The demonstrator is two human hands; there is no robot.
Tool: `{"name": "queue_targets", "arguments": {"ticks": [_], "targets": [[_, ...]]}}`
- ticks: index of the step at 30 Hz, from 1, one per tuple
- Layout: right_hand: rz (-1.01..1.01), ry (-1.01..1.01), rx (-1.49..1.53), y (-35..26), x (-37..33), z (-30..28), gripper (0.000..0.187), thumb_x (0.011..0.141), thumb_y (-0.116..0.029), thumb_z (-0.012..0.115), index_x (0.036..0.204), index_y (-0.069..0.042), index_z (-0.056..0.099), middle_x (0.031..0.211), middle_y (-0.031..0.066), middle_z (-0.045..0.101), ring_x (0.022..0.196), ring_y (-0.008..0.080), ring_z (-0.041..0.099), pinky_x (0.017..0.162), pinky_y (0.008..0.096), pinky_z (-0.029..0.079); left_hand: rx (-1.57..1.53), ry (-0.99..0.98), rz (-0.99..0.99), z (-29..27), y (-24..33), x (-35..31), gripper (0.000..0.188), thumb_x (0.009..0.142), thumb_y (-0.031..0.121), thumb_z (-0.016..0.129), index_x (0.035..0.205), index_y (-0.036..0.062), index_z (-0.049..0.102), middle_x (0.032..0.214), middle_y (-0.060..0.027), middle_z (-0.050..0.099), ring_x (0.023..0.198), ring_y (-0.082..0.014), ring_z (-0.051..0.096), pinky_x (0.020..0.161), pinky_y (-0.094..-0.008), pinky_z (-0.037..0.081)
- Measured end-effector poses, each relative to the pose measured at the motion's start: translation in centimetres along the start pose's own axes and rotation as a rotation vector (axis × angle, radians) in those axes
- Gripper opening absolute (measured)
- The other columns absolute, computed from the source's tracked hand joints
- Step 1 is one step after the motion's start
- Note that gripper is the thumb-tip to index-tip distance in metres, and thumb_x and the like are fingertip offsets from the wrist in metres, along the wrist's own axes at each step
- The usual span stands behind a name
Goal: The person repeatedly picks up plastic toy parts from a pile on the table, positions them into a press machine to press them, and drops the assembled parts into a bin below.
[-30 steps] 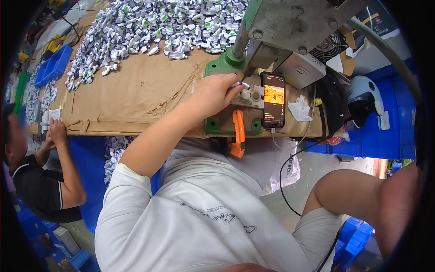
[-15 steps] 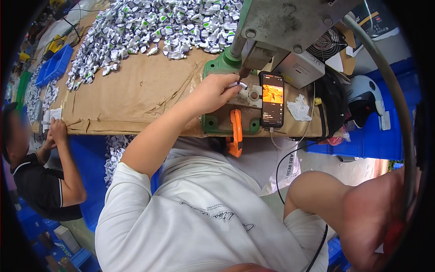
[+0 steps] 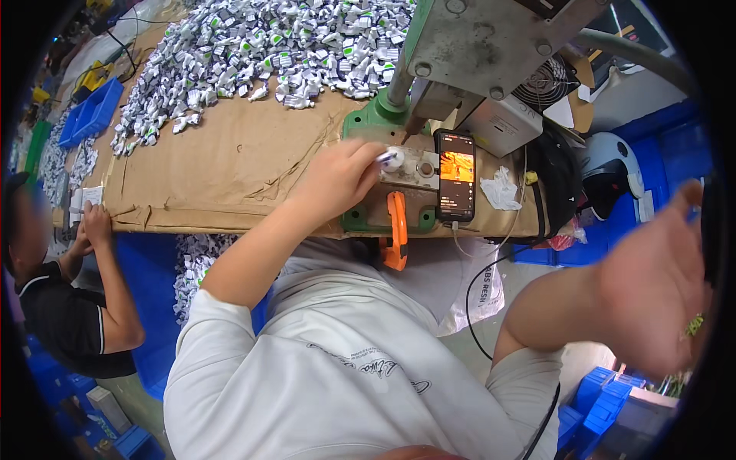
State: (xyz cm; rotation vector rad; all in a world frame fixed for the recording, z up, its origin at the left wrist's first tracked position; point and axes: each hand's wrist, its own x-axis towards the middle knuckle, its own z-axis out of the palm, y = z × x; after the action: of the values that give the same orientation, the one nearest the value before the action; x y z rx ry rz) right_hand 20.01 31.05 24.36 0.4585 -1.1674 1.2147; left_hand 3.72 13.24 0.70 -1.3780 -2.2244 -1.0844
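Observation:
My left hand [image 3: 337, 175] is closed at the metal fixture of a green-based bench press [image 3: 371, 121]. Its fingertips pinch a small white plastic part [image 3: 392, 160] with dark purple marks; the fingers hide some of it. Just above stands the press's brownish pointed tip [image 3: 414, 126], apart from the part. Over at the right rim, my right hand [image 3: 648, 295] is raised and blurred, its fingers largely cut off by the picture's edge. Above that hand, the press's grey lever [image 3: 640, 55] runs out toward the rim.
Many white parts with green patches [image 3: 284, 46] are heaped on the brown-papered table [image 3: 222, 165]. A phone [image 3: 458, 176] lies beside the fixture, near an orange handle [image 3: 396, 230] and a crumpled tissue [image 3: 501, 189]. At the left, another person [image 3: 73, 307] works by a blue bin [image 3: 157, 307].
My left hand has drawn back left from under the press tip, with the white part at its fingertips. The lever has swung up, and my right hand has risen and turned.

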Motion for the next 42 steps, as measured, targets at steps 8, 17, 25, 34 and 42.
{"name": "queue_targets", "arguments": {"ticks": [8,17,25,34,42], "targets": [[0.865,-0.532,-0.222,8.0,-14.6,-2.0,0.02,0.093,-0.011,0.054,0.107,0.001,0.063,0.094,0.0071,0.064,0.082,0.0151,0.058,0.075,0.0267,0.046,0.133,-0.045,-0.297,-8.1,-1.9,-17.8,0.016,0.084,0.005,0.067,0.099,0.0042,0.064,0.079,-0.0145,0.064,0.067,-0.0325,0.064,0.059,-0.0407,0.05],[0.687,-1.272,-0.284,9.9,-20.8,-0.8,0.014,0.085,-0.019,0.064,0.088,-0.006,0.066,0.076,0.009,0.064,0.072,0.0284,0.063,0.069,0.0385,0.049,0.364,-0.152,-0.154,-13.7,-2.8,-23.5,0.024,0.076,0.017,0.075,0.092,0.0045,0.062,0.089,-0.0123,0.061,0.079,-0.0331,0.058,0.067,-0.0411,0.049],[0.727,-1.389,-0.485,9.4,-21.0,-0.8,0.018,0.087,-0.026,0.064,0.089,-0.009,0.068,0.066,0.0064,0.06,0.069,0.0268,0.062,0.064,0.0392,0.048,0.35,0.078,-0.367,-6.5,-11.4,-7.1,0.024,0.086,0.018,0.069,0.106,0.0055,0.064,0.105,-0.0175,0.062,0.094,-0.0363,0.061,0.08,-0.043,0.051],[0.785,-1.373,-0.551,9.1,-20.7,-0.6,0.022,0.087,-0.028,0.062,0.09,-0.008,0.068,0.077,0.0124,0.066,0.076,0.0315,0.064,0.07,0.0424,0.051,0.446,-0.192,-0.5,-2.7,-16.8,0.1,0.031,0.089,0.034,0.065,0.1,0.0046,0.066,0.105,-0.0168,0.065,0.098,-0.034,0.062,0.082,-0.0451,0.05],[0.638,-1.27,-0.561,9.4,-21.9,-0.9,0.017,0.087,-0.023,0.063,0.087,-0.006,0.067,0.077,0.0114,0.067,0.076,0.0303,0.066,0.069,0.0412,0.051,0.409,-0.374,-0.178,-4.2,-13.2,-1.2,0.02,0.09,0.026,0.065,0.089,0.0065,0.069,0.094,-0.0119,0.066,0.083,-0.033,0.064,0.073,-0.0443,0.051]]}}
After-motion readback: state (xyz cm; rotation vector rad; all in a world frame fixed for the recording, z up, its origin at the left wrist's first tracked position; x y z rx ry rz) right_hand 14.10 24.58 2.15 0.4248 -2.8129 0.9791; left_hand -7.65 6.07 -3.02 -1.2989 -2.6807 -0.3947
